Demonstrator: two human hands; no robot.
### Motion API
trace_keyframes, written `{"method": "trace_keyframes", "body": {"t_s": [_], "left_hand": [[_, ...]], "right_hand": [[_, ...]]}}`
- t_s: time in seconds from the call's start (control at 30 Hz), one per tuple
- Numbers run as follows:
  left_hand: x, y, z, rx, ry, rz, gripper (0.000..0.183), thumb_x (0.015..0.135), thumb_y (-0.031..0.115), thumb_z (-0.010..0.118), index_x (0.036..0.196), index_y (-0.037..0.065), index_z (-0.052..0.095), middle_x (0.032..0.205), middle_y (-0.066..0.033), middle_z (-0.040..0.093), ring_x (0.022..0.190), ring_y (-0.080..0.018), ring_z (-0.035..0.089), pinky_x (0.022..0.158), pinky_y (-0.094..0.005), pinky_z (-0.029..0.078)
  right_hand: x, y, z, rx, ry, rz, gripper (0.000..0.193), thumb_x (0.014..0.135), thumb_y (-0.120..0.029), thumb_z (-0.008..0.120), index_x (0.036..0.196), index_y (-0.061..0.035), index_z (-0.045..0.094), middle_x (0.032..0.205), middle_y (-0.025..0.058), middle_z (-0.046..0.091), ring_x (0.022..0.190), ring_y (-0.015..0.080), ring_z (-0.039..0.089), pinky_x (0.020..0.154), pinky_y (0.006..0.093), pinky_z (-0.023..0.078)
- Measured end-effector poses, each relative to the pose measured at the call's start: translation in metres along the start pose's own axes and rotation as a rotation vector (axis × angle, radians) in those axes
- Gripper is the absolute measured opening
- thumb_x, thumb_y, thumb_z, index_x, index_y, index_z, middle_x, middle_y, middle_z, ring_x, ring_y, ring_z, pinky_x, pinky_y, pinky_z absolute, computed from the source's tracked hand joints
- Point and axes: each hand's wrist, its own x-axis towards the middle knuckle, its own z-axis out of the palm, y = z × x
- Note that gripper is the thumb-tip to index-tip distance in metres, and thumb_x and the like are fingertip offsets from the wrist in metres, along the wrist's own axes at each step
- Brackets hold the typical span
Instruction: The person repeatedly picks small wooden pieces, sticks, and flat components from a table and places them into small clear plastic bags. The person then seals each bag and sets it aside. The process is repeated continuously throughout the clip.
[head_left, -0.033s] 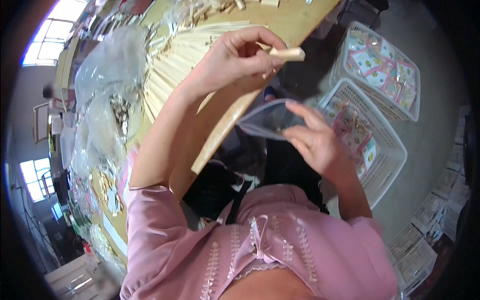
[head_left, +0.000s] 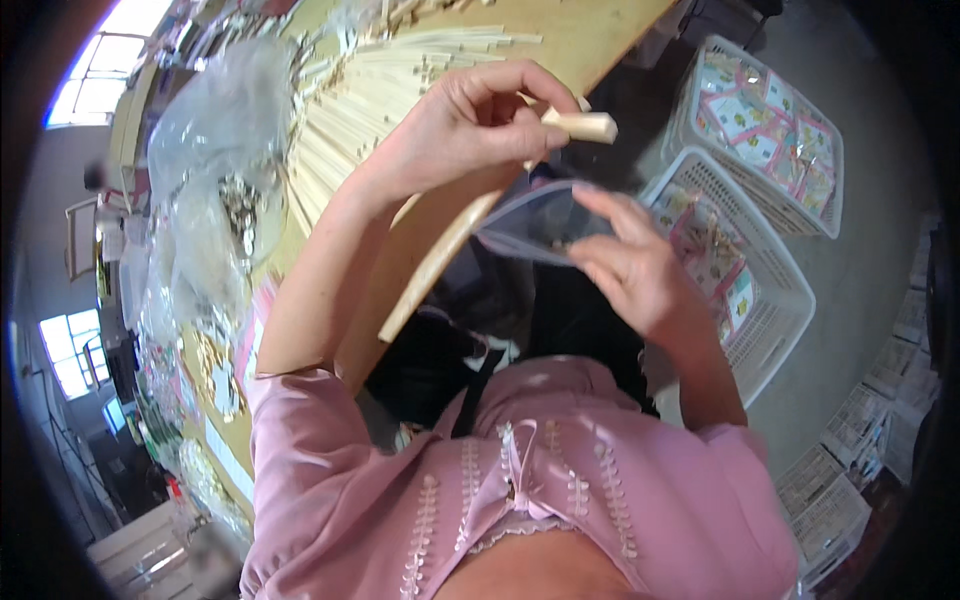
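From my remote feed, I saw washed-out daylight from windows (head_left: 110, 70) far left of the left hand (head_left: 505, 120). Glare streaked the plastic sack (head_left: 225, 105) nearer it; below the slightly soft right hand (head_left: 638, 272), shadows sank nearly black. Rim edges bowed.

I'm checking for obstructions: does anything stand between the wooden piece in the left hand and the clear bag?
Nothing visible does. The left hand holds the wooden piece higher in the picture than the clear bag, with a gap between; the right hand holds the bag's right side.
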Motion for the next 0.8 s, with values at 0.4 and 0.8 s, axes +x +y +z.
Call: {"method": "trace_keyframes", "body": {"t_s": [0.4, 0.8], "left_hand": [[-0.144, 0.030, 0.043, 0.716, 0.143, 0.019, 0.035, 0.087, 0.016, 0.076, 0.121, 0.012, 0.067, 0.097, -0.0115, 0.069, 0.086, -0.0331, 0.072, 0.076, -0.0418, 0.058], [-0.286, -0.017, 0.083, 0.481, 0.508, -0.051, 0.043, 0.094, 0.029, 0.079, 0.128, 0.004, 0.072, 0.103, -0.0154, 0.077, 0.092, -0.0295, 0.075, 0.083, -0.0385, 0.058]], "right_hand": [[0.000, -0.046, 0.034, -0.027, -0.178, -0.194, 0.021, 0.083, 0.004, 0.077, 0.103, -0.0004, 0.077, 0.146, 0.0249, 0.057, 0.137, 0.0413, 0.055, 0.114, 0.0444, 0.044], [-0.002, -0.112, 0.049, -0.080, -0.263, -0.304, 0.024, 0.076, 0.003, 0.079, 0.097, -0.0079, 0.080, 0.148, 0.0268, 0.057, 0.134, 0.0449, 0.056, 0.109, 0.0470, 0.047]]}}
